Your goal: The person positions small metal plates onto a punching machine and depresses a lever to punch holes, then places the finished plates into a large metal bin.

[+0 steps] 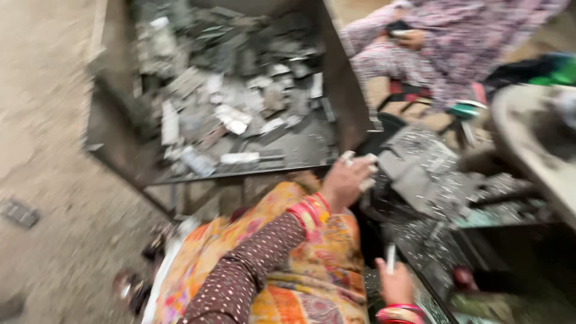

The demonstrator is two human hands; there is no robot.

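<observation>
Head view, blurred. Left hand (349, 180) is raised at the near right corner of a big metal bin (343, 90), fingers curled round a few small pale metal pieces (367, 171), pinched at the fingertips; red bangles (309, 213) on that wrist, brown dotted sleeve behind. Right hand (396, 283) sits lower, near the bottom edge, fingers closed on one thin pale metal strip (390, 258) standing upright out of the grip.

Bin is full of grey and whitish flat scrap bits (231, 117), jumbled, no labels readable. Btwn the hands & to the right: dark machine bed (432, 180) covered w/ shiny metal shavings. Orange patterned cloth (312, 270) over the lap, below both hands. Top right, another person in a purple print outfit (456, 42) sits well apart, own hand (411, 38) on their lap. Bare dusty floor (48, 150) on the left.
</observation>
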